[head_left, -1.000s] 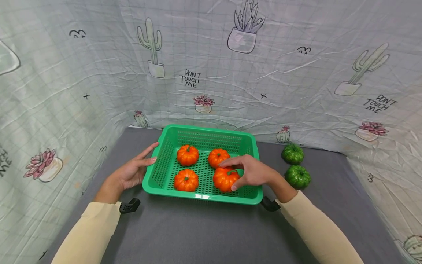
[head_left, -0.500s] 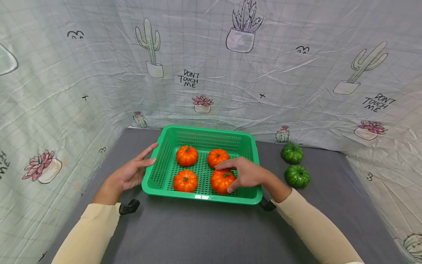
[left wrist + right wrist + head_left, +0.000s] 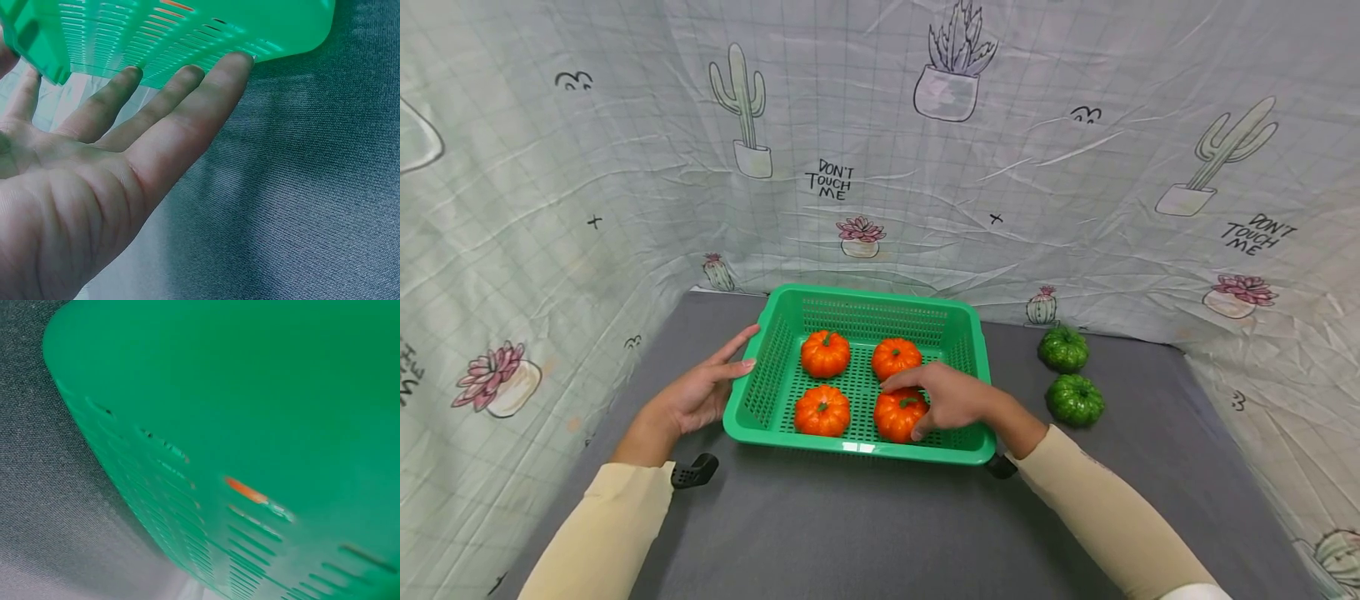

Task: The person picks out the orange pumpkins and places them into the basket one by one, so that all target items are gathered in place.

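Note:
A green plastic basket (image 3: pixel 857 450) with slotted walls stands on the grey cloth. Inside it, my right hand (image 3: pixel 951 398) grips an orange toy pumpkin (image 3: pixel 895 419) at the front right, thumb on the near side and fingers over the far side. Three more orange pumpkins sit in the basket: back right (image 3: pixel 897 358), back left (image 3: pixel 825 354) and front left (image 3: pixel 822 411). At the basket's left end, my left hand (image 3: pixel 700 392) touches the rim and outer wall with straight fingers (image 3: pixel 187 125). The right wrist view is filled by the basket's outer wall (image 3: pixel 219 394), hiding the hand.
Two green pumpkins, one behind (image 3: pixel 1063 348) and one in front (image 3: pixel 1075 400), sit on the grey cloth (image 3: pixel 850 533) right of the basket. A hanging printed curtain (image 3: pixel 880 150) closes off the back and both sides, close behind the basket.
My right hand has moved left and slightly toward me inside the basket, carrying the front-right pumpkin with it. The left hand and the basket have stayed in place.

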The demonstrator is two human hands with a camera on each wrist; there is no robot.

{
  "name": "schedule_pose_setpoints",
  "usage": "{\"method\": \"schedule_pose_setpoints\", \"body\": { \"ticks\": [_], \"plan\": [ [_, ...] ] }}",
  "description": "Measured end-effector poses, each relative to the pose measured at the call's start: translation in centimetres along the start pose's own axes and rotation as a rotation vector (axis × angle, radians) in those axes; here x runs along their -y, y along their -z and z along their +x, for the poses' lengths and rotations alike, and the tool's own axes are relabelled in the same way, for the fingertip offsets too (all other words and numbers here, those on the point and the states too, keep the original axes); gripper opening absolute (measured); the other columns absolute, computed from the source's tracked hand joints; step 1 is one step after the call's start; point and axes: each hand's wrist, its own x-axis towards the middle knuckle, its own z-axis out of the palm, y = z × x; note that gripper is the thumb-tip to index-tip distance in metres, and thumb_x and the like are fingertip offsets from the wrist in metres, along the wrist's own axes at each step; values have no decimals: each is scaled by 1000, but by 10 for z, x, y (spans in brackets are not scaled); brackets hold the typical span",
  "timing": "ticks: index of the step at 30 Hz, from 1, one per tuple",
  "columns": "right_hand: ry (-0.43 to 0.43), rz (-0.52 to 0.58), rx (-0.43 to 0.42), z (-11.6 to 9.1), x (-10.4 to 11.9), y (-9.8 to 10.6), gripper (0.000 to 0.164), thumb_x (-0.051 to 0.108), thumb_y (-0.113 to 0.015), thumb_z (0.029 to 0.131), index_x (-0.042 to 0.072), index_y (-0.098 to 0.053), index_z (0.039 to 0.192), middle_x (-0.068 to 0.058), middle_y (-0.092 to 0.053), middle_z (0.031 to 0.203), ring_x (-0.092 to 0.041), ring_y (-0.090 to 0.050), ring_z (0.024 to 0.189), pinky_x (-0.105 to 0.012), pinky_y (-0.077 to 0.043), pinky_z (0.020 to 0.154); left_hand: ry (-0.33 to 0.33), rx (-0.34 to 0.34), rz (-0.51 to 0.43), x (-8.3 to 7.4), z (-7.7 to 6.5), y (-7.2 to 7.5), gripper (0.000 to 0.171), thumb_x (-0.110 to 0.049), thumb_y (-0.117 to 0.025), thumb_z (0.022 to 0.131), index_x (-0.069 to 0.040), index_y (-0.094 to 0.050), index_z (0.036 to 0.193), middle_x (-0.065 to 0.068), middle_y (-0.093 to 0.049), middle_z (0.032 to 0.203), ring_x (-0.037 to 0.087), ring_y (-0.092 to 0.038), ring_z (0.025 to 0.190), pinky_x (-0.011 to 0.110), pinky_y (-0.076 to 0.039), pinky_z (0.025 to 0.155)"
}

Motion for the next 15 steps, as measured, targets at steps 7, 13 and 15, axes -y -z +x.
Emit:
{"method": "schedule_pose_setpoints", "body": {
  "ticks": [7,13,15],
  "plan": [
    [-4,-72,24,6,0,-6,69,10,-92,78,15,-64,142,-1,-65,144,-21,-60,127,-44,-52,109,-8,3,8,1,-2,4,74,-22,-45,113,-47,1,166,1,-40,151,23,-66,120,52,-58,95],
    [-7,-126,53,11,4,-11,66,10,-88,82,13,-63,142,-3,-63,145,-23,-60,129,-45,-50,112,-42,-11,41,5,-8,7,73,-23,-45,113,-45,0,167,-4,-44,149,19,-67,122,48,-59,95],
    [-11,-155,60,12,6,-12,65,10,-87,82,13,-63,142,-2,-63,146,-22,-60,131,-45,-49,113,-57,-24,63,8,-8,9,72,-24,-45,114,-44,-1,167,-7,-47,147,17,-67,121,44,-59,95]
  ]
}}
